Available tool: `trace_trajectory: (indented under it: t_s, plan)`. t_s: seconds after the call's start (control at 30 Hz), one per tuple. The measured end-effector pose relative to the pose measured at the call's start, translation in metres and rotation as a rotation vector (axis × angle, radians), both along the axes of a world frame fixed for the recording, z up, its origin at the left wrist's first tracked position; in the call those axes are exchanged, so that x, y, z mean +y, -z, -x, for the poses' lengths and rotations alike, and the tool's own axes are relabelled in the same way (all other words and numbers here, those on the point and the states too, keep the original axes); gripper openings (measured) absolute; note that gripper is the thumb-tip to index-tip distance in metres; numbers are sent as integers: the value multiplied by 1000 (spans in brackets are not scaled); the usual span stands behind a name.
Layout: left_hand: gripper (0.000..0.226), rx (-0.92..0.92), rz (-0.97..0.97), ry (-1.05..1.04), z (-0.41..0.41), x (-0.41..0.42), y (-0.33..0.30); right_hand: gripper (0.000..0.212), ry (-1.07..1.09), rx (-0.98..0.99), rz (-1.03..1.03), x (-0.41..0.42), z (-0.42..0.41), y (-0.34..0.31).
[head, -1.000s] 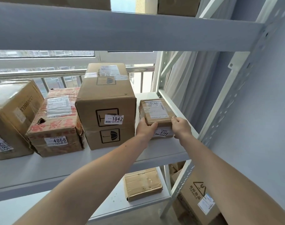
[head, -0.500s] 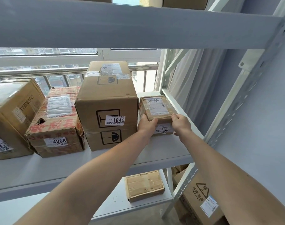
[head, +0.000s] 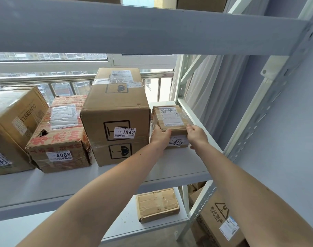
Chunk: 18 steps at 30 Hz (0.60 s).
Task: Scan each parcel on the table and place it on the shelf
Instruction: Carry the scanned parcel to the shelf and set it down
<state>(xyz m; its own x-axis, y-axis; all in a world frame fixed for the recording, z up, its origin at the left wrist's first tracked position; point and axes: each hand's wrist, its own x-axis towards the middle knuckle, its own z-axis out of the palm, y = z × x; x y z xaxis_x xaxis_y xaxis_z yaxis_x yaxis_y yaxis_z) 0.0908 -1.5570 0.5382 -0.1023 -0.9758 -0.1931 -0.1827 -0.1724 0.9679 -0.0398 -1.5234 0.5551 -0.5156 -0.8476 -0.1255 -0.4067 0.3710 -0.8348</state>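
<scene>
Parcel (head: pixel 168 120) on shelf (head: pixel 179 168) (right end)

This is a parcel storage or pick-up room — a small stock place, not a home. A grey metal shelving rack (head: pixel 170 168) with perforated uprights (head: pixel 255 111) holds taped cardboard boxes in a row, and each one carries a white sticker with a big number: 1042 (head: pixel 125 133), 4068 (head: pixel 59 155), 5144 (head: pixel 177 142). More cartons sit on the lower board and on the floor — one is marked FRAGILE (head: pixel 221 216). Behind the rack are a window (head: pixel 50 57) with a steel railing and a pale curtain (head: pixel 205 90).
</scene>
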Motion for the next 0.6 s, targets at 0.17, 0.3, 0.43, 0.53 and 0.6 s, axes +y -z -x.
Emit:
trace_trajectory:
  t_s: [0.17,0.3,0.43,0.53,0.6]
  plan:
    - [34,8,-10,-5,0,-2,0,42,-7,-1,-10,1,-2,-3]
    - [36,-4,-11,-2,0,-2,-1,43,-7,-2,-18,2,-2,-4]
    - [42,-41,-10,11,0,-1,-2,43,-7,-3,-29,2,-3,-5]
    - [49,-58,-11,15,1,1,-1,45,2,-12,-38,3,-4,-5]
    - [48,-53,-18,11,2,2,-3,47,2,-11,-41,3,-5,-6]
